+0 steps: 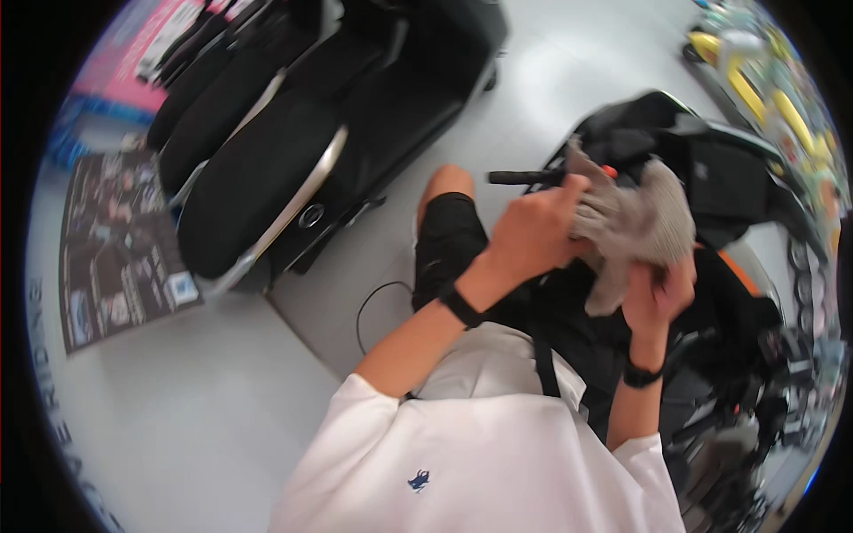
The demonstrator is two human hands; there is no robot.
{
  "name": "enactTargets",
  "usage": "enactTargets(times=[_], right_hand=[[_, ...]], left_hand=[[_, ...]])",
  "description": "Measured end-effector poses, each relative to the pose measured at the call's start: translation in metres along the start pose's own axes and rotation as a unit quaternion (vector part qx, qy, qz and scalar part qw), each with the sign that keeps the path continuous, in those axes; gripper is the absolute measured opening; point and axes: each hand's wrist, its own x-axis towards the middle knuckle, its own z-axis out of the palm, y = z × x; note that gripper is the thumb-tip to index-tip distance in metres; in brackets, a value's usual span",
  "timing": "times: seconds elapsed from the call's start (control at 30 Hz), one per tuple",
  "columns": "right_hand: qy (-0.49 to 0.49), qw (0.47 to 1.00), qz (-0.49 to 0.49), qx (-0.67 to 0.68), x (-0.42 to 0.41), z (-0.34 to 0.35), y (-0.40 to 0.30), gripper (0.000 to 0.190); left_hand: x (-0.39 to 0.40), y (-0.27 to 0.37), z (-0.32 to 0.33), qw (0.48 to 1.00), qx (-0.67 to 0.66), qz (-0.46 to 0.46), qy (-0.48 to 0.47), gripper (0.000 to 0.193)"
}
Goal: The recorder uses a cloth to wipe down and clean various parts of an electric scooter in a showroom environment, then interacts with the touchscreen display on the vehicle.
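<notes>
Both my hands hold a crumpled beige-grey cloth [636, 223] with a fine ribbed texture. My left hand [540, 220] pinches its left side, fingers closed on a bunched fold. From below, my right hand [660, 290] grips the lower right part, its fingers partly hidden by the cloth. One loose flap hangs down between the hands. Beneath and beyond the cloth is a black motor scooter [726, 173], whose black handlebar grip [513, 177] sticks out just left of the cloth. A small red-orange part [609, 171] shows behind the cloth's upper edge.
A row of parked scooters with black seats [260, 193] stands at the upper left. Next to them is a dark printed board [126, 246]. A thin black cable [366, 306] curves near my knee. Blurred yellow vehicles [746, 80] line the far right.
</notes>
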Motion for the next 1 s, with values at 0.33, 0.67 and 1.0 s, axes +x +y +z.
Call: enactTargets(times=[0.33,0.67,1.0], right_hand=[[-0.124,0.99,-0.032,-0.056,0.017,0.058,-0.006,0.028],[-0.164,0.97,0.01,-0.18,0.045,0.138,-0.061,0.007],[-0.363,0.927,0.067,-0.066,0.115,0.224,-0.116,0.016]], left_hand=[[-0.015,-0.024,0.005,0.987,-0.162,-0.016,0.02,0.03],[-0.049,-0.07,0.019,0.925,-0.347,-0.047,-0.146,0.037],[-0.059,-0.147,-0.11,0.951,-0.254,-0.03,-0.173,0.017]])
